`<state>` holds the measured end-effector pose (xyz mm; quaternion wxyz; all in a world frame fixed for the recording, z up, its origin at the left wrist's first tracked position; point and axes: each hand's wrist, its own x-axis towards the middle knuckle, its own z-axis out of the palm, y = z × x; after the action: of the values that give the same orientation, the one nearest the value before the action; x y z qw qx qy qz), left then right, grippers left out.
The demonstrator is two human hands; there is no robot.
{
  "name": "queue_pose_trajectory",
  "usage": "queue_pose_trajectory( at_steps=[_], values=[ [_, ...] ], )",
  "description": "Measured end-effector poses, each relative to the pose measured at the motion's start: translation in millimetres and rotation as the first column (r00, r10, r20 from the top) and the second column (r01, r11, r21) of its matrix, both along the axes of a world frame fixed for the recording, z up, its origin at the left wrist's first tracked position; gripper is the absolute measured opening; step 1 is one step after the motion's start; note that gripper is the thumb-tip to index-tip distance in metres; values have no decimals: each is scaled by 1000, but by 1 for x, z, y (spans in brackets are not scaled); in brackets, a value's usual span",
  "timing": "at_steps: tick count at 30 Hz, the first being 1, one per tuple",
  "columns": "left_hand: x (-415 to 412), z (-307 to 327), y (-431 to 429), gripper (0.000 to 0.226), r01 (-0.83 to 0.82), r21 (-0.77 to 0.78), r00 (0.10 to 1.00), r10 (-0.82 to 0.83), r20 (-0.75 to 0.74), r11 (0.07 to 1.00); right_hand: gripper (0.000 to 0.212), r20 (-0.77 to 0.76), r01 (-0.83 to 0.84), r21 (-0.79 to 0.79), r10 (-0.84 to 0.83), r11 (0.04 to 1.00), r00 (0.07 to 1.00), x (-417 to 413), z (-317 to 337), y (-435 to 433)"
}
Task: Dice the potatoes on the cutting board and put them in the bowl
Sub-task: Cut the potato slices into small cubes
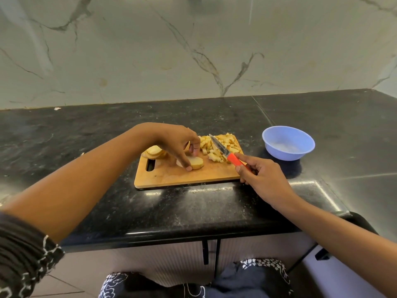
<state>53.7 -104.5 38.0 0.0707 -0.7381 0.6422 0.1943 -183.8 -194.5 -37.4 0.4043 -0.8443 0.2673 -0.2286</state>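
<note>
A wooden cutting board (193, 176) lies on the black counter. My left hand (178, 140) pinches a round potato slice (197, 162) lying flat near the board's middle. More slices (155, 152) are stacked at the board's far left corner. A pile of diced potato (219, 147) covers the far right part of the board. My right hand (261, 175) grips an orange-handled knife (227, 154), its blade raised over the dice and pointing away to the left. A light blue bowl (288, 143) stands to the right of the board and looks empty.
The black stone counter (86, 136) runs left and right, backed by a marble wall (193, 50). Its front edge (171, 235) lies close to me, with cabinet doors below. A small white scrap (57, 108) sits at the back left.
</note>
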Motion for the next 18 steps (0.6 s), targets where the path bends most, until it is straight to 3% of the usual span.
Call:
queue_pose_trajectory(
  at_steps=[7, 12, 16, 18],
  values=[
    [-12, -18, 19, 43, -112, -143, 990, 122, 70, 983, 40, -2, -6, -28, 6, 1000, 1000, 0, 1, 1],
    [-24, -30, 31, 47, -152, -292, 949, 222, 225, 944, 41, -8, 2, -71, -2, 998, 1000, -1, 3, 4],
    [-38, -35, 49, 57, -106, -379, 905, 247, 346, 919, 40, -59, -9, -240, -6, 971, 998, -3, 13, 14],
    [-47, -44, 64, 59, -66, -489, 936, 224, 273, 870, 39, -71, -35, -328, 13, 944, 997, -5, 23, 21]
  ],
)
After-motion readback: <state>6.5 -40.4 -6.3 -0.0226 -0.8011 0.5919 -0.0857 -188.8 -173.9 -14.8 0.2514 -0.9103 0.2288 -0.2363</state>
